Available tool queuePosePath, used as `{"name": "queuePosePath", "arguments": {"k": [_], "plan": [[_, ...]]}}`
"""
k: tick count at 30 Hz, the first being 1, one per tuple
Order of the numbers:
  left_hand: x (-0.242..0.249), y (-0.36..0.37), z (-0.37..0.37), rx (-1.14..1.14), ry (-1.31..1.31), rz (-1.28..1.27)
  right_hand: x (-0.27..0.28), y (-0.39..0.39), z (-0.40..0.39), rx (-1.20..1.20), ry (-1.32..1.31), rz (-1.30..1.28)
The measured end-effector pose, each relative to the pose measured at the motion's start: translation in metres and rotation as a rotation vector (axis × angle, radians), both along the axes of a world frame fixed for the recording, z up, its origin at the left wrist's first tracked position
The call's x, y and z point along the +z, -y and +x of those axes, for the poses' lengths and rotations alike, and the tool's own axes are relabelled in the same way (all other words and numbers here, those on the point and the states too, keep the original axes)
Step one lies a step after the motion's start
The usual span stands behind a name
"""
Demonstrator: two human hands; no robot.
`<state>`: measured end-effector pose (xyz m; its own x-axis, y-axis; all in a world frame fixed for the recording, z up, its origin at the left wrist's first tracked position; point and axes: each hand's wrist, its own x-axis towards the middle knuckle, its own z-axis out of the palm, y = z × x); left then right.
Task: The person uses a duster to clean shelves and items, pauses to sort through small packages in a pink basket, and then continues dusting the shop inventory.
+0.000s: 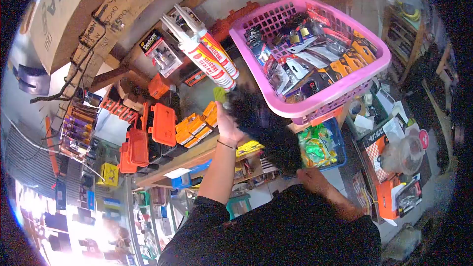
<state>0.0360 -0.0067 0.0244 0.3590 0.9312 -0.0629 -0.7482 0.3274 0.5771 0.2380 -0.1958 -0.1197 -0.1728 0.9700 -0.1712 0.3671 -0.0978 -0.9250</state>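
Note:
A dark, fuzzy feather duster (268,128), blurred and poorly lit, slants between my two hands. At its lower end, my right hand (311,180) is closed, with the fingers partly hidden. My left hand (227,124) is raised at the shelf edge, against the duster's left side; its fingers are mostly hidden behind the dark shape. Just above my left hand is a small yellow-green piece (219,94). White and orange silicone sealant tubes (209,61) stand close above it. To the right, a pink plastic basket (325,101) holds several packaged hardware items.
Small orange boxes (194,130) and open orange cases (162,124) line the shelf on the left. A blue bin (340,143) with green and yellow packets sits below the basket. At the right are a clear plastic tub (401,155) and an orange box (388,199).

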Motion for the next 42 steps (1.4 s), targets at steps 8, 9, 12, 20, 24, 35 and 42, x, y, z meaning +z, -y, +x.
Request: {"name": "queuePosePath", "arguments": {"k": [8, 9, 12, 20, 24, 35, 42], "plan": [[0.014, 0.004, 0.010, -0.127, 0.073, 0.039, 0.016, 0.003, -0.001, -0.092, -0.190, 0.086], [0.018, 0.009, 0.009, -0.113, 0.024, 0.010, 0.046, 0.011, -0.006, -0.102, -0.190, -0.242], [-0.034, -0.028, -0.010, -0.388, 0.011, 0.224, -0.001, 0.011, -0.021, 0.046, -0.081, -0.007], [-0.009, -0.004, -0.008, -0.532, 0.298, 0.247, 0.024, 0.032, -0.049, -0.127, -0.041, -0.247], [-0.025, -0.008, -0.013, -0.523, 0.418, 0.140, 0.023, 0.043, -0.042, -0.250, -0.208, -0.277], [0.005, 0.007, -0.012, -0.211, 0.185, -0.016, 0.070, 0.038, -0.054, -0.297, -0.279, -0.283], [-0.002, 0.006, -0.016, -0.447, 0.350, -0.053, 0.053, 0.052, -0.046, -0.352, -0.234, -0.236]]}}
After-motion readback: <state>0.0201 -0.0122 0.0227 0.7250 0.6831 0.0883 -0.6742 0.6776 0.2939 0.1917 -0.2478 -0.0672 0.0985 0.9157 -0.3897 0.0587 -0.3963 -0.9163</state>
